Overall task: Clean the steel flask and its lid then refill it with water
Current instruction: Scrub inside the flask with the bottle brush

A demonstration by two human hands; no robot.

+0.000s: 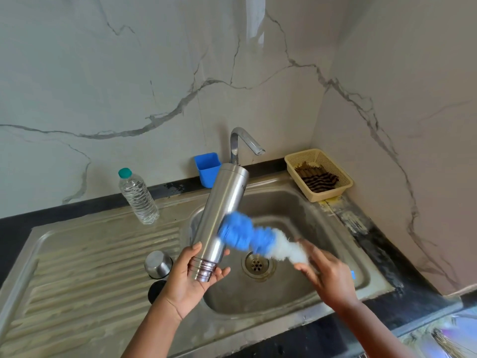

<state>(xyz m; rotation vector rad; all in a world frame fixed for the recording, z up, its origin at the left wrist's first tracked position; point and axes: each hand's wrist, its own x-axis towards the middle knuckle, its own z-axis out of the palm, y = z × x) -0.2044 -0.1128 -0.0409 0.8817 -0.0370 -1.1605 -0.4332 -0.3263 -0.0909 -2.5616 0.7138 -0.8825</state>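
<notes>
My left hand [192, 276] grips the steel flask [223, 210] near its threaded mouth. The flask tilts up and away over the sink basin [322, 228], its base close to the tap [246, 142]. My right hand [326, 273] holds a blue and white bottle brush [254, 237], blurred with motion, whose blue bristles touch the flask's side. The flask's steel cap [158, 263] stands on the drainboard [82, 267], with a black inner lid [156, 290] lying just in front of it, partly hidden by my left wrist.
A plastic water bottle with a green cap [138, 197] stands at the back of the drainboard. A blue plastic cup [207, 169] sits behind the flask. A cream basket [318, 174] holding scrubbers is in the back right corner. The drain [256, 264] lies below the brush.
</notes>
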